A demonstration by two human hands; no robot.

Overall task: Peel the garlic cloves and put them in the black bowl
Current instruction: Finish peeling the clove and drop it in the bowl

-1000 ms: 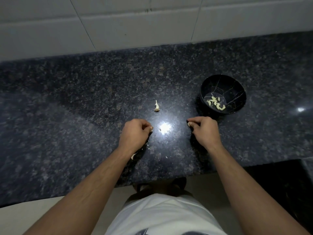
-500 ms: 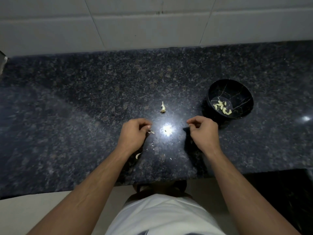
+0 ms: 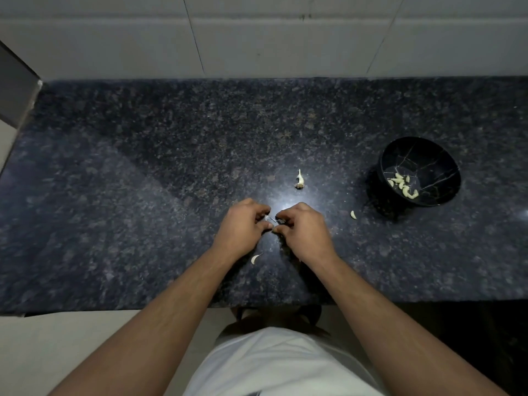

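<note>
Bare forearms, no sleeves in view. Left hand (image 3: 245,227) and right hand (image 3: 303,232) bare: no rings, watch or gloves. White garment (image 3: 283,364) at waist, plain. Dark footwear (image 3: 310,314) partly visible below.

We found no text, label, brand, number or sign that could be read anywhere (we looked over the speckled countertop (image 3: 143,195), the black bowl (image 3: 445,178) and the tiled wall (image 3: 285,47) alike).
</note>
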